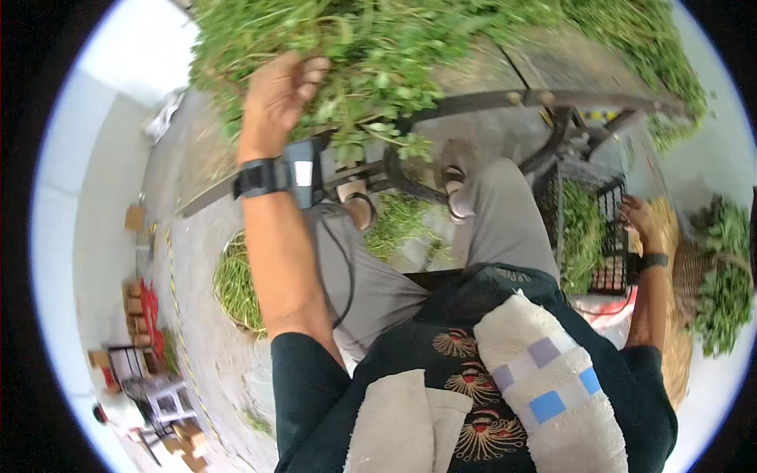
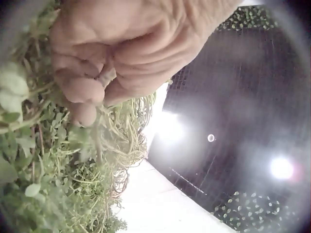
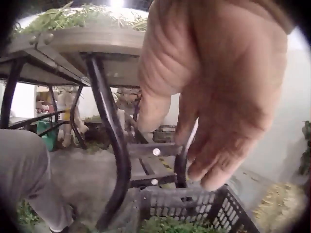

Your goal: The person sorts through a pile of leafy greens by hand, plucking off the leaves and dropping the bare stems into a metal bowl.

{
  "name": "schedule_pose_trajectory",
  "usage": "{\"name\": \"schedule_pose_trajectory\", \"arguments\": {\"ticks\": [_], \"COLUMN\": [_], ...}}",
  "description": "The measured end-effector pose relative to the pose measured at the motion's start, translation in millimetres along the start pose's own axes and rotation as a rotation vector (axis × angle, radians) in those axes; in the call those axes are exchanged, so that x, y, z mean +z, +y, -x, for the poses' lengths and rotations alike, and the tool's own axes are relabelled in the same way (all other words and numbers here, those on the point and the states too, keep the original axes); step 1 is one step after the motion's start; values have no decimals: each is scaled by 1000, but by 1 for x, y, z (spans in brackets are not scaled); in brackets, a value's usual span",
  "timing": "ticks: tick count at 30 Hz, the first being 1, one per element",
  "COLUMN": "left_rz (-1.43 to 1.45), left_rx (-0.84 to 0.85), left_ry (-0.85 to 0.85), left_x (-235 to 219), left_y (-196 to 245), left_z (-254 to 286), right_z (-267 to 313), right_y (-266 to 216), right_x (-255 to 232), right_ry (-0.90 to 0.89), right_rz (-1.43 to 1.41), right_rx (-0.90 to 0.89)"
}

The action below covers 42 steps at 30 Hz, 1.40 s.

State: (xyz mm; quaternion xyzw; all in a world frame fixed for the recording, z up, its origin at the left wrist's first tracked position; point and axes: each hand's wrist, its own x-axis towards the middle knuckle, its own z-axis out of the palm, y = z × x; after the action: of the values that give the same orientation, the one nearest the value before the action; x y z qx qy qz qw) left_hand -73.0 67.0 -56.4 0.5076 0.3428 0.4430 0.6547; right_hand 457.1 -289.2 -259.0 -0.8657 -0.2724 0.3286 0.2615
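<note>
A large heap of leafy green stems (image 1: 378,71) covers the table top in front of me. My left hand (image 1: 284,87) is at the heap's left part, its fingers curled. In the left wrist view, that hand (image 2: 121,53) pinches a leafy stem (image 2: 98,141) between thumb and fingers, over the tangled greens. My right hand (image 1: 640,219) is low on the right, beside the black plastic crate (image 1: 613,225). The right wrist view shows that hand (image 3: 218,92) above the crate's rim (image 3: 184,190), fingers loose and pointing down, holding nothing. Loose greens (image 1: 581,236) lie inside the crate.
The table's dark metal legs (image 3: 109,131) stand close to the crate. A basket of stems (image 1: 240,288) is on the floor at left, and more greens (image 1: 402,227) lie between the feet. A woven basket (image 1: 694,276) with leafy bunches stands at right.
</note>
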Motion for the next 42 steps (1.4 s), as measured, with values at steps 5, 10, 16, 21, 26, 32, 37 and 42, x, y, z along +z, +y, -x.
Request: {"name": "schedule_pose_trajectory", "arguments": {"ticks": [5, 10, 16, 21, 26, 32, 37, 42], "left_rz": [-45, -21, 1, -51, 33, 19, 499, 783], "left_rx": [188, 224, 286, 273, 187, 127, 61, 71], "left_ry": [100, 281, 375, 335, 229, 100, 188, 130], "left_x": [-22, -53, -74, -73, -59, -36, -28, -21], "left_y": [3, 11, 5, 3, -6, -8, -14, -16], "left_z": [14, 30, 41, 47, 39, 32, 20, 21], "right_z": [-1, 44, 129, 147, 154, 116, 104, 120], "right_y": [-83, -212, -353, -426, -473, -500, -501, -495], "right_x": [21, 60, 129, 193, 216, 260, 255, 226], "right_ry": [-50, -134, -356, -416, -357, 197, -77, -562], "right_rz": [-261, -206, -165, -126, 96, 496, 182, -355], "right_rx": [-290, -606, -1070, -1302, -1032, -1189, -1263, -946]}}
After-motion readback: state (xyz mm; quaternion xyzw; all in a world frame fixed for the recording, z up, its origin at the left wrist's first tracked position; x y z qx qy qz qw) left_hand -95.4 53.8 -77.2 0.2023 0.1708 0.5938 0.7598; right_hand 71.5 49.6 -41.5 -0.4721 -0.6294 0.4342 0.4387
